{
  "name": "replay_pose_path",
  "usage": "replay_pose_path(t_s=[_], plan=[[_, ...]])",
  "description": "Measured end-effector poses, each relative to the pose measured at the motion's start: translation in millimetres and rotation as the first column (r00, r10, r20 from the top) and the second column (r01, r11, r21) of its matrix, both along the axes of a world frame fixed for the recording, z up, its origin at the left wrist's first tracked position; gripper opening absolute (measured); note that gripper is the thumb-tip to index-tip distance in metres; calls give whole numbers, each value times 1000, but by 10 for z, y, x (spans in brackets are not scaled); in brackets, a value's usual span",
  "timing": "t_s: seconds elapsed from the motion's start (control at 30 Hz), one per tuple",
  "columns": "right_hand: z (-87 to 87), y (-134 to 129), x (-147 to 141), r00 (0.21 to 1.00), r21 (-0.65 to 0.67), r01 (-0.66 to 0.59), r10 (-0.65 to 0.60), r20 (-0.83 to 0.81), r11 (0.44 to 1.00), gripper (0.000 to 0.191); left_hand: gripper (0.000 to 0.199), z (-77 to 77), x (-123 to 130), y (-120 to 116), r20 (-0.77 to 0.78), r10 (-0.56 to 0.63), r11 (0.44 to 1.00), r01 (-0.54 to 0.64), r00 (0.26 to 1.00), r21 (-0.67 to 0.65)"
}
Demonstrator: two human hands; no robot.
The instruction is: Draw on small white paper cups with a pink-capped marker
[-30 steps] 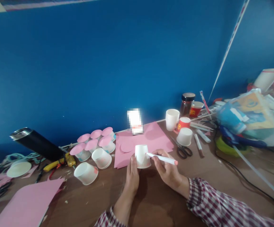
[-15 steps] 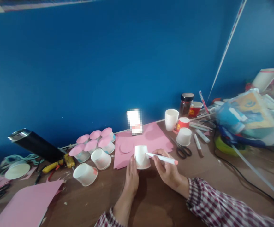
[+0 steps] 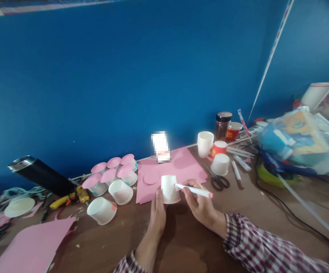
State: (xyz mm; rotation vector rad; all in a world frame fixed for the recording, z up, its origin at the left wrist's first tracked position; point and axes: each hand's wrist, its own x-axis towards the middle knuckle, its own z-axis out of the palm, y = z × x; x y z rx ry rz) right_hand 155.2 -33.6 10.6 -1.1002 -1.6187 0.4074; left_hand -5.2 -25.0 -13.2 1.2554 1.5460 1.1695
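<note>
My left hand is closed on the left side of a white paper cup, which stands upside down in front of me. A white marker with a pink end is pinched in my right hand, and its tip touches or nearly touches the cup's right side. Behind the cup lie sheets of pink paper with a pink paper circle on top. Two more white cups stand to the left. Beyond them is a group of several cups topped with pink circles.
Scissors, a capped marker, an upturned white cup, a red cup and a dark-lidded jar stand or lie at right. A glue gun lies farther right. A black flask leans at left near a pink folder-like sheet.
Almost nothing differs. The whole view has shifted very slightly, while both hands, the cup and the marker keep the same positions relative to one another.
</note>
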Motion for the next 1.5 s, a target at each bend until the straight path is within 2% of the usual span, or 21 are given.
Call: replay_pose_path(t_s=[0.13, 0.3, 0.87, 1.0, 1.17, 1.27, 1.5], plan=[[-1, -5, 1, 1000, 1, 2, -2, -5, 1000, 12, 42, -7, -3, 4, 2, -17, 1000, 17, 1000, 2], [-10, -11, 0, 1000, 2, 10, -10, -8, 1000, 11, 40, -26, -10, 8, -52, 26, 1000, -25, 998, 8], [3, 12, 1, 999, 21, 32, -32, -17, 999, 9, 39, -67, -47, 27, -136, -10, 1000, 11, 991, 7], [6, 10, 2, 1000, 14, 27, -27, -8, 1000, 11, 40, -26, -28, 15, -142, 40, 999, -44, 989, -28], [2, -15, 0, 1000, -7, -5, 5, -19, 1000, 10, 42, 84, 36, -4, -48, 35, 996, -39, 998, -79], [-1, -25, 1, 1000, -5, -9, 8, -20, 1000, 10, 44, 94, 45, -4, -14, 30, 996, -31, 999, -83], [10, -15, 2, 1000, -5, 7, -7, -29, 1000, 10, 43, 91, 21, -7, -71, -23, 998, 18, 997, -59]])
